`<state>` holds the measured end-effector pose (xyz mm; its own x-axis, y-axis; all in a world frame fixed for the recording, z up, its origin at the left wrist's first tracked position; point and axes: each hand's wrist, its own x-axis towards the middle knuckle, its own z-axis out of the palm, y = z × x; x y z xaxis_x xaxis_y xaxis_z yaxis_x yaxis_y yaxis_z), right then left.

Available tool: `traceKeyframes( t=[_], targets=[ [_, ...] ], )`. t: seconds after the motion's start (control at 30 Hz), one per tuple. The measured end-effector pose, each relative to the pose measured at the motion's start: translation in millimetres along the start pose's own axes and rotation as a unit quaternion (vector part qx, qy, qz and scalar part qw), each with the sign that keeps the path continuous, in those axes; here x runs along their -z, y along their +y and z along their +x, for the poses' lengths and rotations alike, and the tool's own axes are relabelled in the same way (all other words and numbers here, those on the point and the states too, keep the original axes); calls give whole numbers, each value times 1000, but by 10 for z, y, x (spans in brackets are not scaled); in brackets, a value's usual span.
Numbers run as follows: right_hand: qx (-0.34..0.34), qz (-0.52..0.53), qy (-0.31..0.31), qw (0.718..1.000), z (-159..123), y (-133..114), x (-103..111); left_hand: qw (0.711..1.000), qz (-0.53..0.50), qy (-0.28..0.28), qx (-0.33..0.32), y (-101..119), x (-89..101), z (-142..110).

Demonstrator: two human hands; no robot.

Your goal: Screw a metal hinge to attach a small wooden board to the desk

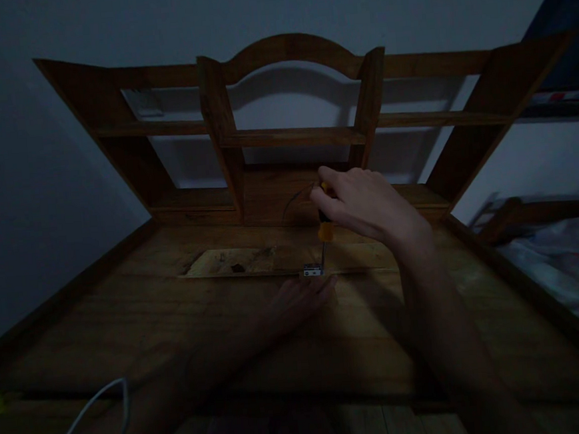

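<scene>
Screwdriver (325, 232), one, yellow-orange and black handle, stands nearly upright above the counter (142, 322), its shaft reaching down to the right end of a small metal fitting (313, 270). Whether the tip sits in a screw: too dim to tell.

Two hands. Right hand (363, 201) has its fingers wrapped about the handle. Left hand (296, 303) lies low, fingers at the near side of the fitting; cannot tell whether they pinch it or only rest there.

One fitting seen, at the near edge of a long, pale recess (233, 261) in the wood; one dark mark in the recess.

Counter wooden, grain running crosswise. At its back, one wooden hutch (286, 47): three bays, three middle shelves, one arched top rail. One white cable (122, 382), near left. Room dim; plain wall (273, 4) behind; crumpled pale covering (568, 255) at far right.
</scene>
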<state>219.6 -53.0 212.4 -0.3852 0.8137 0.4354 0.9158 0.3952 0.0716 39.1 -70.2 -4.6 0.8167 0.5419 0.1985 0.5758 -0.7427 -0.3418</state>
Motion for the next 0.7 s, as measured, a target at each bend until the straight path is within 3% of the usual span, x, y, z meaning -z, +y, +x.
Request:
traceKeyframes(
  t=[0.2, 0.5, 0.7],
  targets=[
    [71, 84, -22, 994, 25, 11, 0, 1000, -5, 15, -6, -4, 3, -12],
    [-24, -12, -3, 1000, 11, -58, 9, 1000, -4, 8, 0, -5, 12, 12],
    [75, 107, -26, 991, 27, -10, 19, 1000, -9, 23, -3, -12, 28, 16]
  ],
)
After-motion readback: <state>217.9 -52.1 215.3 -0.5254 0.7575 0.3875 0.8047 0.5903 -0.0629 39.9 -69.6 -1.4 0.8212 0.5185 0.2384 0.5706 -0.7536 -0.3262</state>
